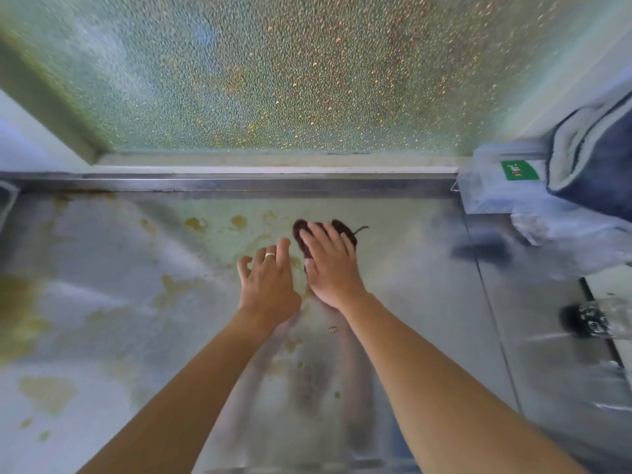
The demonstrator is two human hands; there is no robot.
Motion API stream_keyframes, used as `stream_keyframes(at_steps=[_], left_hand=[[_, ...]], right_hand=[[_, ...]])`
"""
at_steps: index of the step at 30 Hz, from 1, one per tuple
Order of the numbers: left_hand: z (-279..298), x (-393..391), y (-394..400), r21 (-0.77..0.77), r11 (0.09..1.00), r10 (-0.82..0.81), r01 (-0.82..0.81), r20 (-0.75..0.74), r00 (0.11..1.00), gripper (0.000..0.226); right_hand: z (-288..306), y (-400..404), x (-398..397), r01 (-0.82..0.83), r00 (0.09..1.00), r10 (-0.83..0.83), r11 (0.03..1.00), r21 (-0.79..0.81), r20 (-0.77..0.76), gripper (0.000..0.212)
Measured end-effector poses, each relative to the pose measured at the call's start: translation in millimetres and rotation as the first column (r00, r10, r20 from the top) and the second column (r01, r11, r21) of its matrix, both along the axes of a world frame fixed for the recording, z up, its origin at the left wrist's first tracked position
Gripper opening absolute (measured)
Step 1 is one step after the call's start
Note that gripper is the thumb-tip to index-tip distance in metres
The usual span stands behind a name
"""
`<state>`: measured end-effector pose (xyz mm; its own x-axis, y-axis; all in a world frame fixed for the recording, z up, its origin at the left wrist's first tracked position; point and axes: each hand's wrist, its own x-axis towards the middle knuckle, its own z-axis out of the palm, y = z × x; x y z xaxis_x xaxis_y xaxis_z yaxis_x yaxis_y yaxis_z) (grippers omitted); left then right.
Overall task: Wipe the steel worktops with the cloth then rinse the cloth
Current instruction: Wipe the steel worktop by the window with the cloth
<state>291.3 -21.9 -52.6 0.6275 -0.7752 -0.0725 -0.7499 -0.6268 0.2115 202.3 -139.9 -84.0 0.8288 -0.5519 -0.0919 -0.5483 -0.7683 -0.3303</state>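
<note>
Head view: our right hand (pixel 330 265) presses flat on the cloth (pixel 325 234) mid-table (pixel 102 302); left hand (pixel 268 278) hovers, fingers apart. We risk smearing the yellow stains (pixel 198 224) wider.

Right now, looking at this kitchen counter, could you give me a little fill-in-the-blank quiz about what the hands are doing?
1. The dark cloth lies pressed under the ____ hand.
2. The left hand wears a ____ on one finger.
3. The steel worktop is marked with yellowish ____.
4. Behind the worktop stands a pane of ____ glass.

Missing words: right; ring; stains; textured
</note>
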Motion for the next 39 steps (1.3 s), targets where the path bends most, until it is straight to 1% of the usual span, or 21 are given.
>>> stream_keyframes(at_steps=[4, 7, 10, 12, 16, 18, 20, 22, 24, 26, 28, 30, 32, 33, 37, 39], left_hand=[[3.0, -15.9, 19.7, -0.019, 1.000, 0.010, -0.010, 0.028, 1.000, 0.062], [5.3, -28.5, 36.0, -0.002, 1.000, -0.011, 0.011, 0.033, 0.999, 0.066], [7.9, -39.6, 51.6, 0.020, 1.000, -0.021, 0.020, 0.045, 0.999, 0.066], [8.2, -44.1, 61.5, 0.014, 1.000, -0.013, 0.013, 0.056, 0.998, 0.064], [8.3, -43.4, 78.8, 0.019, 1.000, -0.024, 0.022, 0.067, 0.997, 0.063], [8.4, -42.3, 86.1, 0.036, 0.999, -0.040, 0.038, 0.059, 0.997, 0.065], [8.9, -43.4, 92.1, 0.034, 0.999, -0.043, 0.041, 0.043, 0.998, 0.065], [9.5, -47.1, 96.1, 0.014, 0.999, -0.034, 0.034, 0.026, 0.999, 0.061], [9.6, -51.9, 98.4, 0.007, 0.999, -0.036, 0.036, 0.009, 0.999, 0.059], [10.3, -57.9, 100.4, 0.055, 0.996, -0.070, 0.071, -0.014, 0.997, 0.061], [11.5, -65.3, 102.8, 0.071, 0.993, -0.093, 0.095, -0.031, 0.995, 0.060], [17.2, -76.1, 108.1, 0.053, 0.995, -0.080, 0.081, -0.026, 0.996, 0.052], [19.4, -91.1, 120.8, 0.034, 0.998, -0.062, 0.062, 0.010, 0.998, 0.042], [17.9, -99.4, 129.7, 0.033, 0.998, -0.054, 0.053, 0.014, 0.998, 0.040], [9.1, -120.5, 156.6, 0.095, 0.995, 0.012, -0.007, -0.046, 0.999, 0.053], [10.0, -120.7, 155.4, 0.097, 0.995, 0.020, -0.016, -0.049, 0.999, 0.048]], right_hand=[[1.4, 31.4, -19.7, -0.060, 0.998, 0.060, 0.998, 0.021, 0.023, 0.058], [1.0, 49.4, -42.1, -0.150, 0.989, 0.150, 0.989, 0.009, 0.010, 0.059], [2.7, 44.9, -64.1, -0.211, 0.977, 0.211, 0.977, 0.004, 0.014, 0.057], [0.7, 35.6, -75.7, -0.199, 0.980, 0.199, 0.980, -0.009, 0.004, 0.055], [-3.4, 16.6, -113.3, -0.037, 0.997, 0.041, 0.997, -0.064, 0.062, 0.054], [-2.7, 7.9, -135.2, 0.081, 0.996, -0.078, 0.994, -0.079, 0.041, 0.056], [-1.2, 7.7, -143.1, 0.214, 0.977, -0.213, 0.974, -0.076, 0.017, 0.058], [0.6, 19.0, -134.3, 0.348, 0.938, -0.347, 0.936, -0.058, 0.024, 0.059], [1.9, 38.8, -119.6, 0.418, 0.908, -0.417, 0.908, -0.033, 0.036, 0.060], [2.2, 63.5, -106.0, 0.397, 0.918, -0.396, 0.918, -0.022, 0.034, 0.061], [3.2, 92.2, -92.4, 0.334, 0.942, -0.333, 0.942, -0.020, 0.031, 0.062], [3.5, 120.9, -78.1, 0.261, 0.965, -0.260, 0.965, -0.010, 0.029, 0.062], [2.7, 143.0, -69.0, 0.193, 0.980, -0.193, 0.981, 0.010, 0.045, 0.059], [2.1, 150.6, -67.9, 0.159, 0.986, -0.159, 0.987, 0.016, 0.058, 0.058], [2.3, 161.4, -74.6, 0.050, 0.995, -0.051, 0.999, 0.009, 0.087, 0.056], [1.4, 164.3, -78.8, 0.035, 0.993, -0.035, 0.999, 0.000, 0.110, 0.054]])
